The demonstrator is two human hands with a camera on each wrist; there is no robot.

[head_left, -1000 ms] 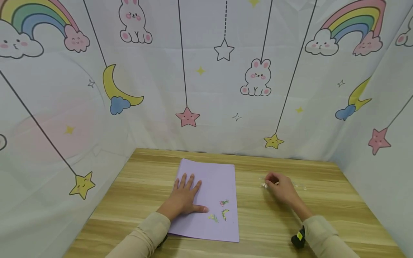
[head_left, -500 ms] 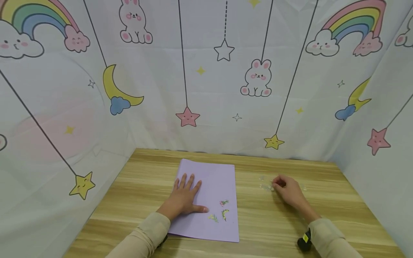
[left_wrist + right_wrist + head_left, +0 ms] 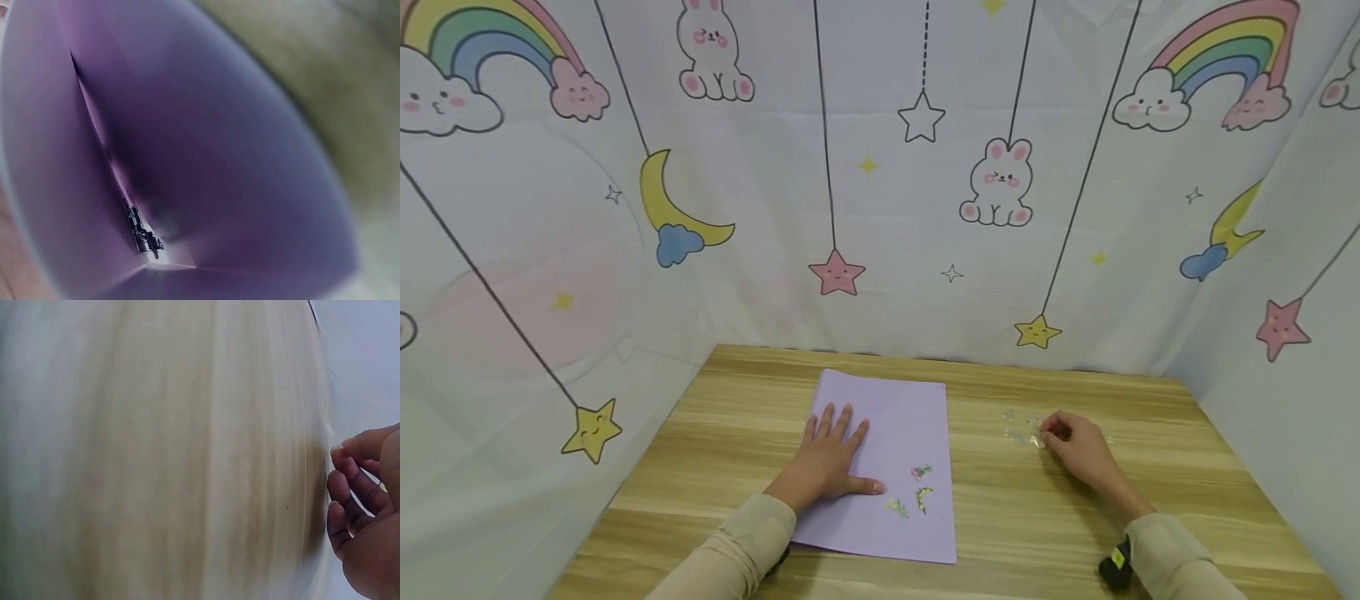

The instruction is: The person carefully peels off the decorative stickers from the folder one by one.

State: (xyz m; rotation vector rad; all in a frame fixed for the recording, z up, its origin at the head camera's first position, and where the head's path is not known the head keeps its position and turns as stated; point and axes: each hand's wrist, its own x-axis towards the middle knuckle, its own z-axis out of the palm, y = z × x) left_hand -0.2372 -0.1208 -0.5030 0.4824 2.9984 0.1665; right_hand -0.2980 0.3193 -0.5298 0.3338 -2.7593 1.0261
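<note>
My left hand (image 3: 829, 467) lies flat with spread fingers on a purple folder (image 3: 895, 417). Three small flower stickers (image 3: 922, 500) are on the folder's lower right. In the left wrist view the folder's purple inside (image 3: 219, 156) shows, with a dark metal clip (image 3: 142, 232) deep in the fold. On the right side of the table, my right hand (image 3: 1081, 448) has thumb and index fingertip together at a small clear sticker (image 3: 1037, 442). In the right wrist view the other fingers of the right hand (image 3: 369, 494) are curled; the sticker is hard to make out there.
Several small clear pieces (image 3: 1011, 425) are scattered on the wooden table (image 3: 1000, 533) beside the right hand. A white cloth (image 3: 895, 317) printed with stars and rabbits hangs behind the table and along both sides.
My right hand has moved a little to the right and towards me, uncovering some clear pieces on the table. The left hand and the folder have stayed in place.
</note>
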